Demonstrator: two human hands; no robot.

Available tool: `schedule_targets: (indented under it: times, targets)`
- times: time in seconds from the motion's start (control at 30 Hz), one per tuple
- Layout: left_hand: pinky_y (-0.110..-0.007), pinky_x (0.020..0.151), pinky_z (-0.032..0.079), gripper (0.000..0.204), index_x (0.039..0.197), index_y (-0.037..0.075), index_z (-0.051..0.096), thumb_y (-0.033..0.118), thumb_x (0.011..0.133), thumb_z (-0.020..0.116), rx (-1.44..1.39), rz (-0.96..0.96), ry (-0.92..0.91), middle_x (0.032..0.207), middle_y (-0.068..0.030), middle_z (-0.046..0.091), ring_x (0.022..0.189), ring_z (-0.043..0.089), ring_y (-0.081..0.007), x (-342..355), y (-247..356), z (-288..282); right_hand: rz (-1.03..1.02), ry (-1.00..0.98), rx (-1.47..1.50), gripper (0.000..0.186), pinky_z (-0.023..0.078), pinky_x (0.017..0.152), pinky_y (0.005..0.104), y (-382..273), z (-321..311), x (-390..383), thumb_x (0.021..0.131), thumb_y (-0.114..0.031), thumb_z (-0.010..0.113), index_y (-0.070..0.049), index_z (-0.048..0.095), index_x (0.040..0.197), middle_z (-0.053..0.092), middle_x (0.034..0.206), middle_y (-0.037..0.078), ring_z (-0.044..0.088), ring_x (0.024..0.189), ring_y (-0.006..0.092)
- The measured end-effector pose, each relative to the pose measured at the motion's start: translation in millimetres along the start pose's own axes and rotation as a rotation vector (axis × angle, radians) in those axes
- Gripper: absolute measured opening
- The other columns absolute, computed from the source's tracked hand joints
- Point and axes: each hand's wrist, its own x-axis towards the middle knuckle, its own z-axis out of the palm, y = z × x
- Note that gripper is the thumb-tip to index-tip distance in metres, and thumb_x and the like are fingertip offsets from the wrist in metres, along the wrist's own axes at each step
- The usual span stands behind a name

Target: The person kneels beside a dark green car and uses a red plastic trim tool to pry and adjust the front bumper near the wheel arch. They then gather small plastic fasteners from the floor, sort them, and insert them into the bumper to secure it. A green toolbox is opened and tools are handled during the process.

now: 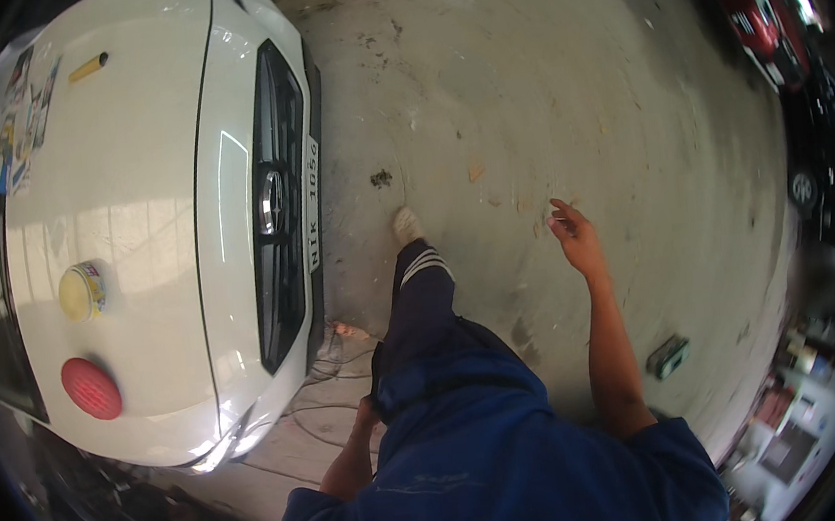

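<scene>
My right hand (576, 232) is held out over the concrete floor, its fingers loosely apart and nothing seen in them. My left hand (368, 413) hangs low beside my hip, and its fingers are hidden behind my dark trousers. To my left stands a white car (142, 116), its front end nearest me. On its bonnet sit a round yellow tin (82, 292) and a red oval pad (92, 388). Farther up the bonnet lie a yellow tube (88, 67) and a spread of printed papers (25, 122).
Cables or hoses (316, 411) trail over the floor beside the car, near a small orange item (349, 330). A greenish box (668, 357) rests on the floor at the right. Beyond it stand a red car (751, 17), a dark car (823, 141) and a cluttered pale surface (797, 445).
</scene>
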Motion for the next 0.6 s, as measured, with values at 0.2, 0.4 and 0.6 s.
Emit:
schedule_targets:
  times: [0.2,0.4,0.6]
  targets:
    - [-0.039,0.077,0.055,0.035,0.122,-0.005,0.068,0.013,0.094,0.056,-0.420,-0.065,0.074,0.096,-0.0187,0.074,0.086,0.072,-0.0286,61.9,110.2,109.8,-0.161,-0.260,-0.156,0.047,0.053,0.091,0.0402,-74.7,5.3,157.1,0.099,-0.025,0.069,-0.013,0.060,0.143,0.068,0.125,0.018,0.069,0.107,0.0292]
    - [-0.032,0.069,0.054,0.032,0.120,-0.002,0.071,0.016,0.098,0.055,-0.639,0.039,0.307,0.093,-0.0160,0.075,0.076,0.069,-0.0196,88.6,265.0,155.2,-0.376,-0.563,-0.341,0.045,0.053,0.089,0.0393,-134.6,19.3,277.2,0.098,-0.025,0.070,-0.013,0.062,0.140,0.069,0.120,0.016,0.069,0.106,0.0284]
    - [-0.030,0.072,0.055,0.031,0.119,-0.002,0.071,0.018,0.100,0.059,-1.050,0.069,0.643,0.090,-0.0120,0.076,0.079,0.070,-0.0166,136.2,398.1,192.8,-0.404,-1.040,-0.351,0.043,0.053,0.093,0.0354,-153.6,85.6,417.6,0.099,-0.024,0.070,-0.010,0.063,0.138,0.070,0.117,0.013,0.068,0.106,0.0228]
